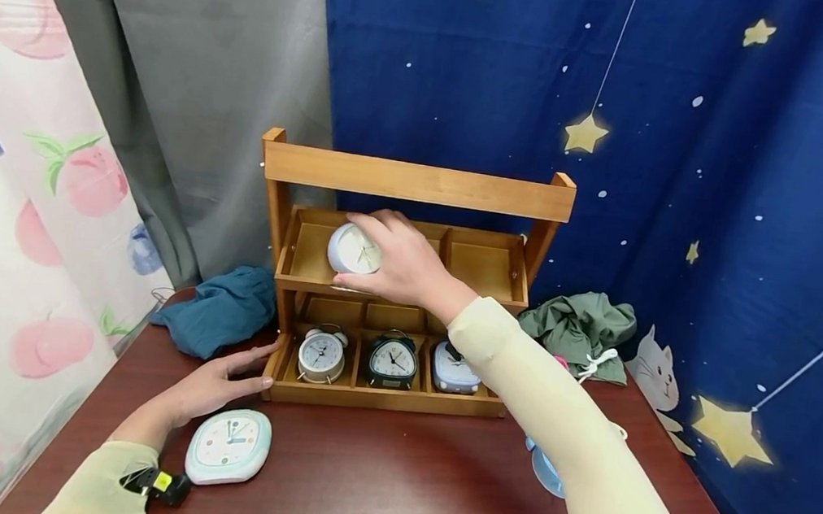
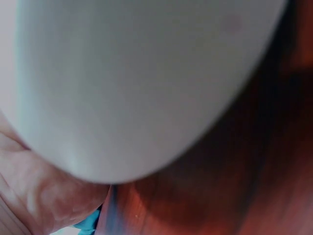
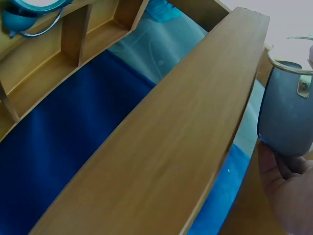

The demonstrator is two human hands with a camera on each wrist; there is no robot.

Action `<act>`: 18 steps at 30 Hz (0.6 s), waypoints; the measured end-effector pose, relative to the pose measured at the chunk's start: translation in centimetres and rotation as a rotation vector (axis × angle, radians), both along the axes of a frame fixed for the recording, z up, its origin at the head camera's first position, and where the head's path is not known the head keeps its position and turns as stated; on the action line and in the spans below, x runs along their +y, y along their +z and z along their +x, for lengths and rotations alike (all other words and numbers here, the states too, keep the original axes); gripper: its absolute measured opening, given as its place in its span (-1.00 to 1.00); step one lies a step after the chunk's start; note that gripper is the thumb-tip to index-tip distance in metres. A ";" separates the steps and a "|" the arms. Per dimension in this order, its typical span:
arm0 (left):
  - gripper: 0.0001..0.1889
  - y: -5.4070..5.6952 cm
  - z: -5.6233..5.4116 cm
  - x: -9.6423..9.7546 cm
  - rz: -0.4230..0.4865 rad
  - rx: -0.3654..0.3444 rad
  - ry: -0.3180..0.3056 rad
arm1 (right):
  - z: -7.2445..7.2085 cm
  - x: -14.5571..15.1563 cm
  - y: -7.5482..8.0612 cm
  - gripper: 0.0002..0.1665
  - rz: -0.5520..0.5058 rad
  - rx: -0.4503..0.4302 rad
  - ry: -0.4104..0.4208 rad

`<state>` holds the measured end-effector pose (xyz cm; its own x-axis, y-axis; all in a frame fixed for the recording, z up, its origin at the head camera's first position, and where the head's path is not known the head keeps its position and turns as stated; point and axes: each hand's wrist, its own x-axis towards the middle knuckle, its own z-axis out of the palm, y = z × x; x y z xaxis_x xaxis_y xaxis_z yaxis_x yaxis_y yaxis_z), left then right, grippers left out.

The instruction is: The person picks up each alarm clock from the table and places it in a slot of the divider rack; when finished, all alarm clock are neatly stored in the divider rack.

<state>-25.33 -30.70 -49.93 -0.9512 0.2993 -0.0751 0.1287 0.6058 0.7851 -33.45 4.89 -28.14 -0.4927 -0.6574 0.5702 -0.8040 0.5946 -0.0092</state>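
My right hand (image 1: pixel 407 261) grips a small round pale-lavender clock (image 1: pixel 352 249) by its sides, over the left part of the rack's upper tier. In the right wrist view the clock (image 3: pixel 286 107) shows its body side-on, above the fingers. My left hand (image 1: pixel 212 386) has its fingers extended, with the tips at the lower left end of the wooden two-tier rack (image 1: pixel 384 400). Beneath that wrist lies a white square clock (image 1: pixel 228 447) with a mint rim, face up on the table. A blurred pale surface (image 2: pixel 137 88) fills much of the left wrist view.
In the rack's lower tier stand a cream twin-bell clock (image 1: pixel 322 355), a black clock (image 1: pixel 392 361) and a lavender clock (image 1: pixel 454 371). A teal cloth (image 1: pixel 219 310) lies left of the rack, a green cloth (image 1: pixel 585 329) right. A blue object (image 1: pixel 547 471) is partly hidden behind the right sleeve.
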 end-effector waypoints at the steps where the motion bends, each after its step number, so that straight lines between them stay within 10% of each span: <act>1: -0.11 0.0 0.0 0.0 0.000 0.000 0.000 | -0.2 -0.4 0.1 0.19 0.001 -0.005 -0.006; 18: -0.14 -0.2 0.1 -0.1 0.010 0.021 -0.010 | -2.8 -5.0 -1.2 0.26 0.115 -0.080 -0.170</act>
